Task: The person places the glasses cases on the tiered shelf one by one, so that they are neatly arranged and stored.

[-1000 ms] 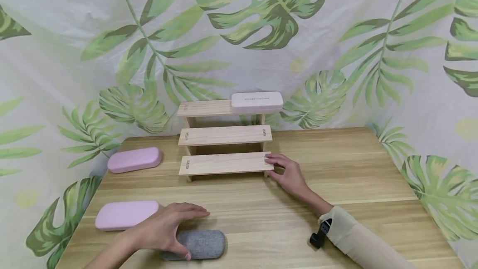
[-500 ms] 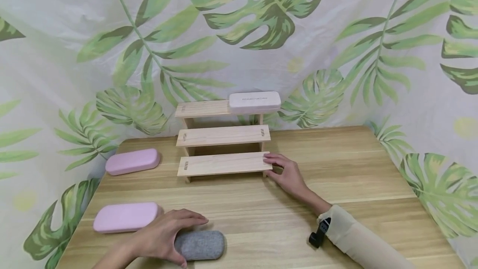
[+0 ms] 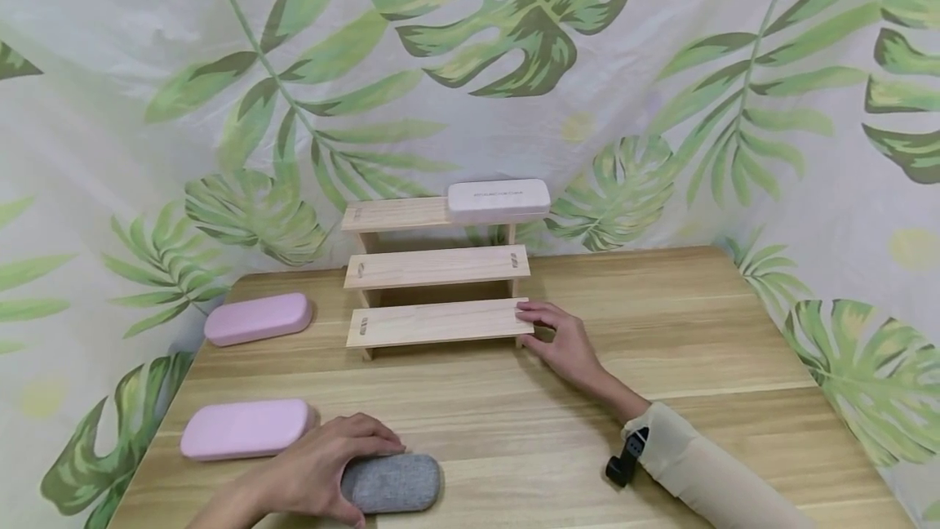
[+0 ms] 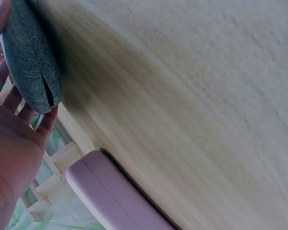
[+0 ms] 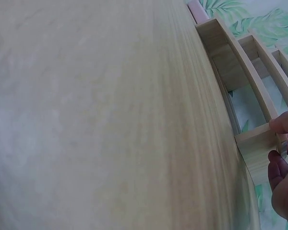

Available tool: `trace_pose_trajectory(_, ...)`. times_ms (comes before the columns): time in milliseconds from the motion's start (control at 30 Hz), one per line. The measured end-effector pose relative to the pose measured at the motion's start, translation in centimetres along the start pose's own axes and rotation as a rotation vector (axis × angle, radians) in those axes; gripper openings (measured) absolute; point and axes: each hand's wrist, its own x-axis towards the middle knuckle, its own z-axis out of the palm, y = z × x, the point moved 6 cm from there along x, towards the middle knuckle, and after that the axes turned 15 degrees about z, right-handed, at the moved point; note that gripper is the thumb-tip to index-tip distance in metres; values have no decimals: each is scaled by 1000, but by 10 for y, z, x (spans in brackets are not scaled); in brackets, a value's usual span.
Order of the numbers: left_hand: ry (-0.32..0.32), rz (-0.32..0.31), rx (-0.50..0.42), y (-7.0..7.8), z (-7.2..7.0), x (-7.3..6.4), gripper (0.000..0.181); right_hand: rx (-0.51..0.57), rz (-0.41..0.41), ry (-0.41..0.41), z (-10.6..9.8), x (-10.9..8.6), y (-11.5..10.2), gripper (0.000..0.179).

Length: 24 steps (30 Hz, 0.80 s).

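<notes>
In the head view my left hand (image 3: 319, 468) grips the left end of a grey fabric glasses case (image 3: 396, 482), thumb along the near side and fingers along the far side. The left wrist view shows the same case (image 4: 31, 57) with a dark seam at its end and fingers around it. My right hand (image 3: 565, 345) pinches the right end of the lowest board of a three-step wooden shelf (image 3: 433, 322). In the right wrist view, the thumb and fingers (image 5: 278, 167) hold that board's corner above the side leg.
A white glasses case (image 3: 499, 198) lies on the right of the top step. Two pink glasses cases rest on the wooden table (image 3: 661, 325) at the left, one at the back (image 3: 257, 318) and one nearer (image 3: 246, 428), beside my left hand. A leaf-print cloth (image 3: 470, 104) hangs behind.
My left hand's fingers have lowered and closed around the grey glasses case. The right hand keeps its hold on the shelf. The whole view has shifted slightly.
</notes>
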Motion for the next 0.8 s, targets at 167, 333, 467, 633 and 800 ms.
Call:
trace_pose_trajectory(167,2,-10,9,1,0,-1,81,-14,5,4,0,0,1,38)
trace_pose_trajectory(333,16,-8,11,1,-1,-1,79,-26,7,11,0,1,2,38)
trace_pose_trajectory(467,11,-21,0,0,-1,-1,75,-31,9,13,1,1,4,38)
trace_pose_trajectory(633,11,-27,-20,-1,-1,-2,71,-21,10,11,1,1,4,38)
trace_pose_trajectory(800,29,-9,-89,-1,0,-1,69,-1,-1,9,0,0,3,38)
